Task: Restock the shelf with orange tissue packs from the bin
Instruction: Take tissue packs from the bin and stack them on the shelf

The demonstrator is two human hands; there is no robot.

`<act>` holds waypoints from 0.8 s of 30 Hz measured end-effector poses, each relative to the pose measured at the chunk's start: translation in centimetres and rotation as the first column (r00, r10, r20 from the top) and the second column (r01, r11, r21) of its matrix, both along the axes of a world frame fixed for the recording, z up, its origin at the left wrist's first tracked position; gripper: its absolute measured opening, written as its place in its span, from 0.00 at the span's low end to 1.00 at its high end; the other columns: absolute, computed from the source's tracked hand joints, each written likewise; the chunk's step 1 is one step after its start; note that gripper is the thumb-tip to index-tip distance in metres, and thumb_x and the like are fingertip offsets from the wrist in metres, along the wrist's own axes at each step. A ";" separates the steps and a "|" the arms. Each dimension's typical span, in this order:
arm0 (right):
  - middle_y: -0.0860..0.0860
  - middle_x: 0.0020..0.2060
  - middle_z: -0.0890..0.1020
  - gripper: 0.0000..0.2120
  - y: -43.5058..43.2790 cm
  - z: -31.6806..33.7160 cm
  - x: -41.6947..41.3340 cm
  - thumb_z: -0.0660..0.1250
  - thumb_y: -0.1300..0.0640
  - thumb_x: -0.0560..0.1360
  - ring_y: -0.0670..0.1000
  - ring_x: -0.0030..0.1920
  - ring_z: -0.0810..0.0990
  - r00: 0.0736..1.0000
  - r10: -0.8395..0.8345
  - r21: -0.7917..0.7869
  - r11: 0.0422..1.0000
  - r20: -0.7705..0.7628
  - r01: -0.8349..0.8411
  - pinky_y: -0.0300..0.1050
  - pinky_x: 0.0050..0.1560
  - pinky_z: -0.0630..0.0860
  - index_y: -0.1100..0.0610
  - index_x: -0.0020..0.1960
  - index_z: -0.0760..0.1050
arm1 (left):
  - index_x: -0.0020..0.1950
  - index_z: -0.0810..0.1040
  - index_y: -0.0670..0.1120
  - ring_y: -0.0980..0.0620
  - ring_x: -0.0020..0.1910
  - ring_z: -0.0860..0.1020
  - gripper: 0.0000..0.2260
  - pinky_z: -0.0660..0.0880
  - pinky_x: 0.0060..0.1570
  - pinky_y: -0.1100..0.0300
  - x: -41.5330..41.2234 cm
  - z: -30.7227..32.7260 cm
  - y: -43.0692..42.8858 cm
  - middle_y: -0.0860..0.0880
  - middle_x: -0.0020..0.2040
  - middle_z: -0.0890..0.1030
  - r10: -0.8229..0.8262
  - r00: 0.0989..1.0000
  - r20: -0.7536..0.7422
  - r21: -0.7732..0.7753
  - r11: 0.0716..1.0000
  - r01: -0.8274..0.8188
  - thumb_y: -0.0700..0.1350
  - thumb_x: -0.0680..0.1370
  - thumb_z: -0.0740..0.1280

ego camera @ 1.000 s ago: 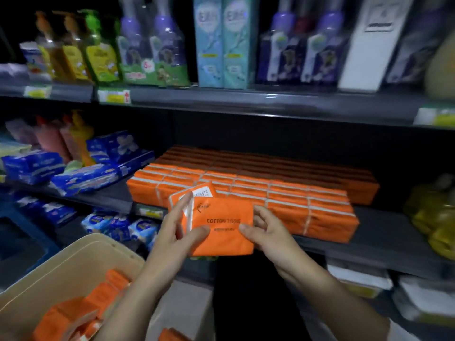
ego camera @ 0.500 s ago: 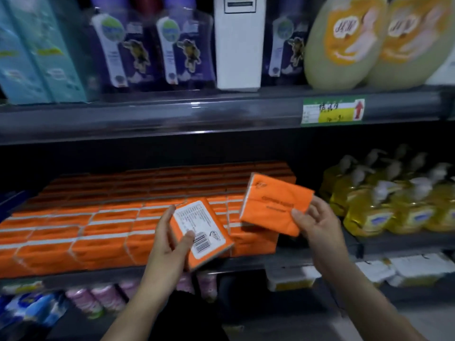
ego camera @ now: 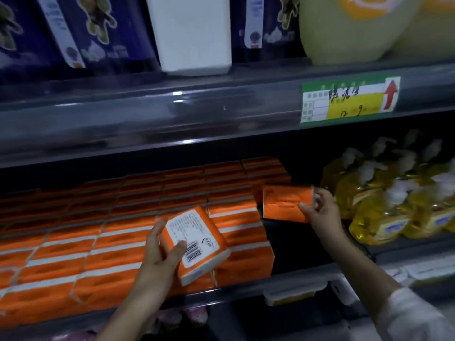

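Rows of orange tissue packs (ego camera: 118, 244) fill the left and middle of the dark shelf (ego camera: 290, 284). My left hand (ego camera: 160, 257) grips one orange tissue pack (ego camera: 197, 244) in front of the rows, its white barcode label facing me. My right hand (ego camera: 320, 212) holds a second orange tissue pack (ego camera: 285, 203) by its right edge. That pack hangs over the dark gap at the right end of the rows. The bin is out of view.
Yellow pump bottles (ego camera: 394, 198) stand just right of the gap. The upper shelf edge (ego camera: 172, 114) carries a green-yellow price tag (ego camera: 349, 99); above it are purple bottles (ego camera: 103, 28), a white box (ego camera: 192, 33) and pale jugs (ego camera: 344, 28). White containers (ego camera: 293, 295) sit on the shelf below.
The view has swung right and moved closer. My right hand carried its pack further right and deeper, over the gap. My left hand still holds its pack before the rows.
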State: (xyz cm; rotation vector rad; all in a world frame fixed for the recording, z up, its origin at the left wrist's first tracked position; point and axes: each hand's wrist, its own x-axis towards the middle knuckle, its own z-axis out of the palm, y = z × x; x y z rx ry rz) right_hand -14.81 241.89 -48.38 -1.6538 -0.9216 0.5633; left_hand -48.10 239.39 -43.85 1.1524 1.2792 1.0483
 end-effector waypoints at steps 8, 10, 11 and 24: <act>0.58 0.54 0.78 0.27 4.8 -2.7 0.2 0.68 0.46 0.65 0.55 0.51 0.79 0.985 0.044 -0.129 0.991 0.169 -0.022 0.50 0.55 0.77 0.53 0.62 0.75 | 0.59 0.63 0.71 0.47 0.58 0.78 0.22 0.70 0.64 0.45 0.1 0.0 0.0 0.48 0.63 0.76 -0.008 1.000 -0.024 -0.015 1.000 0.008 0.44 0.78 0.64; 0.58 0.54 0.78 0.24 5.0 -2.1 -0.8 0.70 0.52 0.67 0.56 0.52 0.79 0.987 0.030 -0.121 0.993 0.159 -0.010 0.47 0.55 0.76 0.53 0.63 0.74 | 0.58 0.63 0.72 0.48 0.60 0.77 0.22 0.69 0.65 0.45 0.1 0.2 -0.1 0.49 0.64 0.75 -0.003 1.000 -0.022 -0.020 1.000 0.003 0.44 0.78 0.64; 0.57 0.54 0.79 0.24 5.0 -1.8 -1.2 0.70 0.54 0.68 0.56 0.53 0.79 0.988 0.022 -0.114 0.994 0.156 -0.004 0.47 0.55 0.75 0.53 0.63 0.74 | 0.58 0.64 0.72 0.49 0.62 0.75 0.22 0.68 0.66 0.46 0.1 0.2 -0.2 0.49 0.66 0.74 -0.006 1.000 -0.026 -0.015 1.000 0.006 0.44 0.78 0.64; 0.54 0.54 0.79 0.16 -1.4 5.3 -4.8 0.68 0.49 0.74 0.53 0.53 0.78 0.987 0.082 0.020 0.996 0.137 -0.086 0.53 0.56 0.76 0.53 0.60 0.75 | 0.74 0.49 0.62 0.56 0.55 0.79 0.37 0.77 0.54 0.57 1.7 3.1 -2.0 0.50 0.59 0.79 0.044 0.993 0.107 0.112 0.992 -0.057 0.36 0.76 0.66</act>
